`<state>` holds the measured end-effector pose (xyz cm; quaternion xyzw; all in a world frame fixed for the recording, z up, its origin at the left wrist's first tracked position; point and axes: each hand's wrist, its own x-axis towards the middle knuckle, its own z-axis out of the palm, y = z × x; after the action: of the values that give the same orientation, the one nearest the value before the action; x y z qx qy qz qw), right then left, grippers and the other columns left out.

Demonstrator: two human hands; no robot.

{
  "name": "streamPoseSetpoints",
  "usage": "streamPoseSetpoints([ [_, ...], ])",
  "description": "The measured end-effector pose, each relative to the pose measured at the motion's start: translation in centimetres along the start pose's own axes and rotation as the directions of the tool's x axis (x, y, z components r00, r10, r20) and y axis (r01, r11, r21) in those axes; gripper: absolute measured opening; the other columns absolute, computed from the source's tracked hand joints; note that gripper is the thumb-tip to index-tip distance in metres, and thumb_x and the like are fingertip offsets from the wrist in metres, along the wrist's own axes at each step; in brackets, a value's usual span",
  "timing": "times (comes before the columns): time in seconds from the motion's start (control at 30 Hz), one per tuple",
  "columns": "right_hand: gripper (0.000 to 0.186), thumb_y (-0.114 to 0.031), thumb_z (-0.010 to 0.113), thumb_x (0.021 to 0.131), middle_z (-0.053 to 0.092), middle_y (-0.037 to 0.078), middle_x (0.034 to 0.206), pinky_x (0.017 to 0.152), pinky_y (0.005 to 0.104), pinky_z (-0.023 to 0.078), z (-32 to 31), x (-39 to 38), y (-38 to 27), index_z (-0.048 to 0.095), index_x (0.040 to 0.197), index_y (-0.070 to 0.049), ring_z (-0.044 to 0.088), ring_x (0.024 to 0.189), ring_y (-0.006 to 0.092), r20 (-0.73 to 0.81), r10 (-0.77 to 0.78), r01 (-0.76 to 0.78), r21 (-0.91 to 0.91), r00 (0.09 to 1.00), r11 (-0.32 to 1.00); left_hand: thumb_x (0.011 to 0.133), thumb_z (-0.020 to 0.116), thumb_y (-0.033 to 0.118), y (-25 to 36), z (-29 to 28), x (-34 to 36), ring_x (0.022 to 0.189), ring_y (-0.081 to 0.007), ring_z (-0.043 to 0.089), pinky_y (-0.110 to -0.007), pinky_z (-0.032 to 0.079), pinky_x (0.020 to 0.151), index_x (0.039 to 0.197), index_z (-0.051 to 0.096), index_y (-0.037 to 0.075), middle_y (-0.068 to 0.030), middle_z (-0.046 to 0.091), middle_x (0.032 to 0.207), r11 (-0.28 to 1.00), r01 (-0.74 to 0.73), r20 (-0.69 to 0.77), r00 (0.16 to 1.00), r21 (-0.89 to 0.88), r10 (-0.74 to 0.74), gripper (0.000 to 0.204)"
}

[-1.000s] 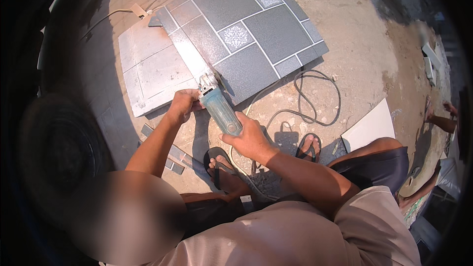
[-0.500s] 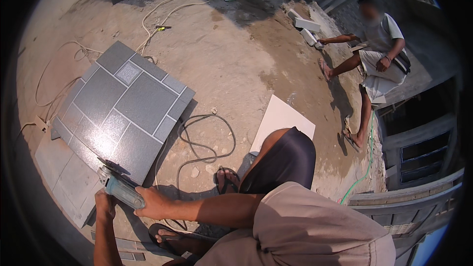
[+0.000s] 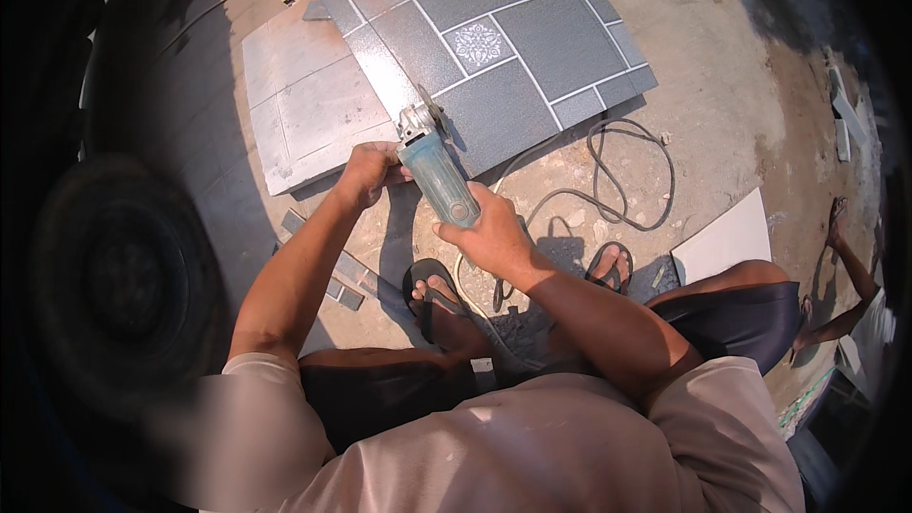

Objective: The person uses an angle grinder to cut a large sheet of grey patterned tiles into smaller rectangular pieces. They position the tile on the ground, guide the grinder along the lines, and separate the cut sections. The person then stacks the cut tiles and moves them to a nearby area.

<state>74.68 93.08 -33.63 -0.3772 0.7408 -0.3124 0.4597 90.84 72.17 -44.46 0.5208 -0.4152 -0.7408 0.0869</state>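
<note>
An angle grinder (image 3: 439, 180) with a blue-green body and a metal head is held between my two hands. My right hand (image 3: 496, 237) wraps the rear of its body. At the grinder's head, my left hand (image 3: 372, 173) has its fingers closed against the side, partly hidden by the tool. The thin cutting disc (image 3: 430, 106) stands on edge over the near part of a dark grey patterned tile (image 3: 560, 47). Whether the disc touches the tile I cannot tell. Beneath the tile's left part lies a pale grey slab (image 3: 304, 123).
A dark cable (image 3: 617, 217) loops on the ground right of the grinder. Offcut strips (image 3: 351, 277) lie near my left foot, and a pale tile (image 3: 727, 237) lies beside my right knee. Another person's arm (image 3: 858, 280) and foot show at the right edge.
The view has swung left and down, so the tile and grinder now appear nearer the middle. Both hands still hold the grinder at the tile's near side.
</note>
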Motion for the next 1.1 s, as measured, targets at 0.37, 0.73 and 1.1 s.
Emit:
streamPoseSetpoints([
  [0.37,0.054,-0.029,0.087,0.082,0.077,0.023,0.102,0.087,0.0436,0.057,-0.2,-0.3,0.6,0.069,0.123,0.003,0.076,0.094,0.0354,-0.026,-0.042,0.042,0.015,0.999,0.999,0.108,0.060,0.009,0.6,0.5,-0.3,0.080,-0.0227,0.077,-0.039,0.067,0.081,0.110,0.076,-0.006,-0.0144,0.079,0.097,1.000,0.006,-0.001,1.000,0.017,-0.006,0.022],
  [0.73,0.071,-0.032,0.085,0.080,0.074,0.033,0.112,0.094,0.0484,0.057,-0.5,-1.2,1.2,0.062,0.132,0.010,0.074,0.108,0.0469,0.017,0.002,-0.002,0.015,1.000,1.000,0.102,0.076,0.012,1.3,0.6,-0.6,0.078,-0.0235,0.076,-0.036,0.067,0.076,0.111,0.076,-0.008,-0.0160,0.078,0.093,0.999,0.030,-0.030,0.999,-0.029,-0.031,0.023],
  [1.1,0.068,-0.033,0.085,0.081,0.074,0.033,0.112,0.094,0.0477,0.056,-1.3,-2.3,0.7,0.063,0.130,0.009,0.074,0.108,0.0454,0.049,0.075,-0.074,-0.009,0.996,0.997,0.101,0.078,0.015,0.7,0.1,0.2,0.080,-0.0218,0.074,-0.036,0.064,0.078,0.114,0.075,-0.006,-0.0139,0.078,0.094,0.999,0.028,-0.003,1.000,-0.043,-0.028,0.024],
])
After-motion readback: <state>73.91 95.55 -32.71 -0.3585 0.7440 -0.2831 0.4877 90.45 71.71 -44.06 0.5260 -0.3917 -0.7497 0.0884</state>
